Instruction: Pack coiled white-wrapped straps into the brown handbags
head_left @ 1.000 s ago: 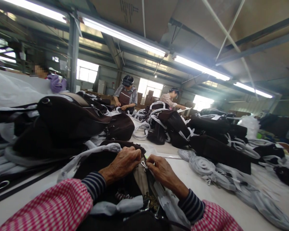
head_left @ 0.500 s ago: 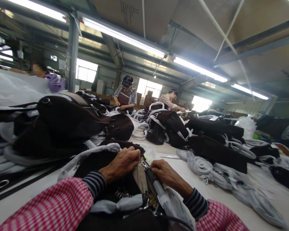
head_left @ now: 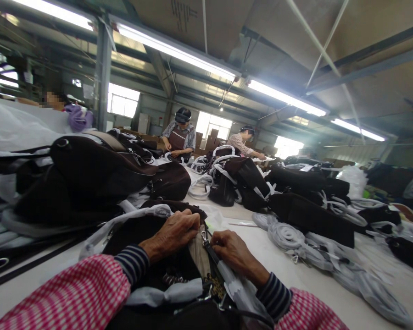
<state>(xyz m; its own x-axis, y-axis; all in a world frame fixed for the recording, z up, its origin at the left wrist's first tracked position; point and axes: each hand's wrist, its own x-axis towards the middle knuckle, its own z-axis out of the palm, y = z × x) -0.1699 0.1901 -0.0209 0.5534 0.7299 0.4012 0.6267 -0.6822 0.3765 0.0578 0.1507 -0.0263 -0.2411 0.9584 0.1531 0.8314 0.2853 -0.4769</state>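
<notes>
A dark brown bag lies in front of me, its side toward me, with a tan inner edge or lining showing at the opening. My left hand is closed on the bag's far upper edge, fingers curled beside a silver snap hook. My right hand pinches the dark strap just below that hook; its fingertips are partly hidden. Lower down, the strap runs into a clear plastic wrapping. A handle in white wrapping crosses the bag, near some gold chain.
Dark bags are heaped at the left and along the right. Coiled plastic-wrapped straps lie on the white table to my right. Across the table, a person in an apron and another person work among bags.
My right hand has shifted slightly left and down, closer to the strap near the hook. The left hand stays almost in place on the bag's edge.
</notes>
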